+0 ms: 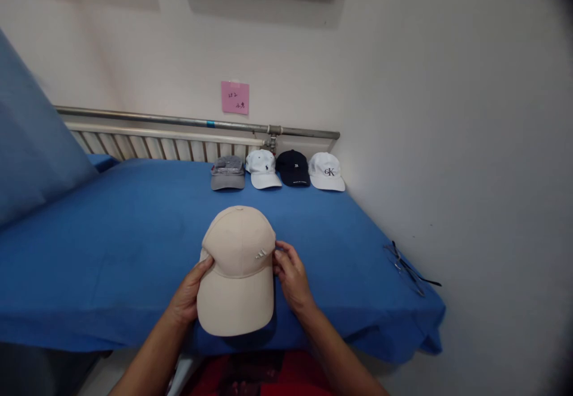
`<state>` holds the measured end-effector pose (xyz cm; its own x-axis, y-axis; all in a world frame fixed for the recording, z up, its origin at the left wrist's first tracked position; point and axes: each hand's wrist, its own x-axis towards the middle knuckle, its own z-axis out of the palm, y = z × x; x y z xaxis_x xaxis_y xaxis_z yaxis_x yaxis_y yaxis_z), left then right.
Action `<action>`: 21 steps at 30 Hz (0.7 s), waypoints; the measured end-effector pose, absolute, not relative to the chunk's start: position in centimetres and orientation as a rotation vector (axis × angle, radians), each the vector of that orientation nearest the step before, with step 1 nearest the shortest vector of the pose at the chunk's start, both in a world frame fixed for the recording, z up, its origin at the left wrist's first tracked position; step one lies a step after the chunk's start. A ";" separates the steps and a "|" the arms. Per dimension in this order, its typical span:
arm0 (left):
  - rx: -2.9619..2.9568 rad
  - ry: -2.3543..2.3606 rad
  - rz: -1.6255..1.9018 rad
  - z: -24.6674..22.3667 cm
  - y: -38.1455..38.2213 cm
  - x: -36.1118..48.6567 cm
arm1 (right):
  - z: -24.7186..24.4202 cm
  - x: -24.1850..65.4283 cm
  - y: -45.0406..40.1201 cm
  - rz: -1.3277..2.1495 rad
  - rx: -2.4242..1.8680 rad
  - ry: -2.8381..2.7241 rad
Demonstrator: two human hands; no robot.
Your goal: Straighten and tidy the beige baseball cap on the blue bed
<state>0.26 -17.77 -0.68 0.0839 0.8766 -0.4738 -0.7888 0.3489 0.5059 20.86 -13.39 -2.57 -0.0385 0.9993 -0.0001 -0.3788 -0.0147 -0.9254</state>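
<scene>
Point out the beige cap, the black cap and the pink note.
Beige cap (235, 303): head view, on its brim.
Black cap (293, 160): head view, on its crown.
Pink note (235, 98): head view, near its middle.

Open blue cloth (120, 235) spreads left of the hands — the row of caps (293, 169) blocks the back.

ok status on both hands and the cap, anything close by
Left hand gripping beige fabric baseball cap, brim nearest body. Right hand at its right edge, grip unclear. Beyond it, row of four fabric caps; dark thin-framed glasses off right.
</scene>
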 end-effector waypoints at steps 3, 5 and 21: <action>0.158 0.803 1.218 -0.7 -17.9 0.2 | -2.0 20.8 -13.4 1.434 -0.867 -0.854; 0.185 0.783 1.174 -0.6 -18.1 0.2 | -1.6 20.8 -13.4 1.449 -0.839 -0.774; 0.270 0.780 1.305 -0.5 -17.4 0.3 | -1.6 21.6 -13.0 1.459 -0.806 -0.584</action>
